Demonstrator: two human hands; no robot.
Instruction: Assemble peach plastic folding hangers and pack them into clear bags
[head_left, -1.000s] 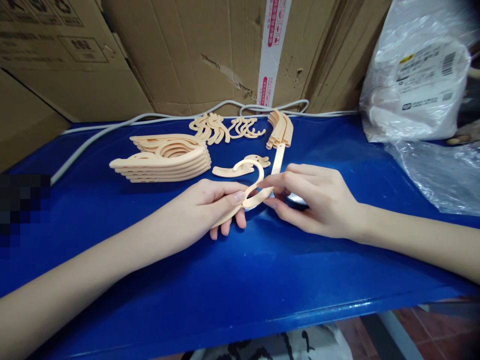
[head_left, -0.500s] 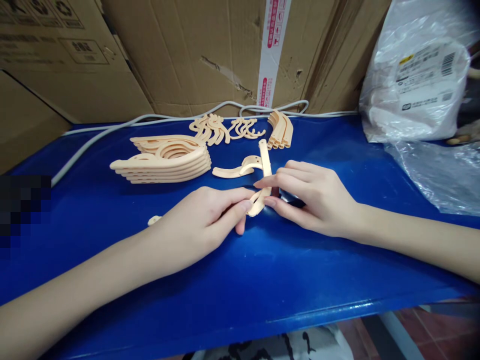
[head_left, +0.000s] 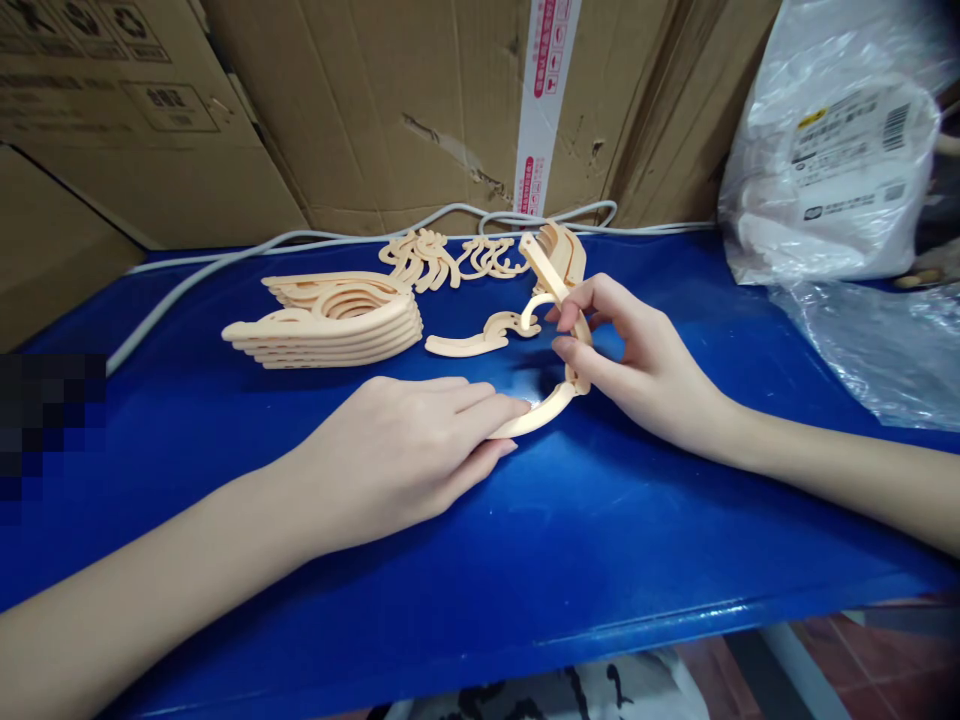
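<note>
My left hand (head_left: 409,450) pinches one end of a peach plastic hanger piece (head_left: 544,410) low over the blue table (head_left: 525,560). My right hand (head_left: 637,365) grips the same piece at its other end, where a hook (head_left: 534,305) and a straight arm (head_left: 546,265) stick up and back. Both hands are closed on it. A loose curved part (head_left: 469,342) lies just behind my left fingers.
A stack of finished peach hangers (head_left: 330,318) lies at the back left. Several hooks (head_left: 450,256) and a bundle of arms (head_left: 566,250) lie by a white cable (head_left: 225,262). Cardboard boxes (head_left: 375,100) stand behind; plastic bags (head_left: 832,150) sit at the right.
My right hand has lifted and moved back to the right, swinging the piece open so the arm and hook stand up. My left hand stayed low on the curved end.
</note>
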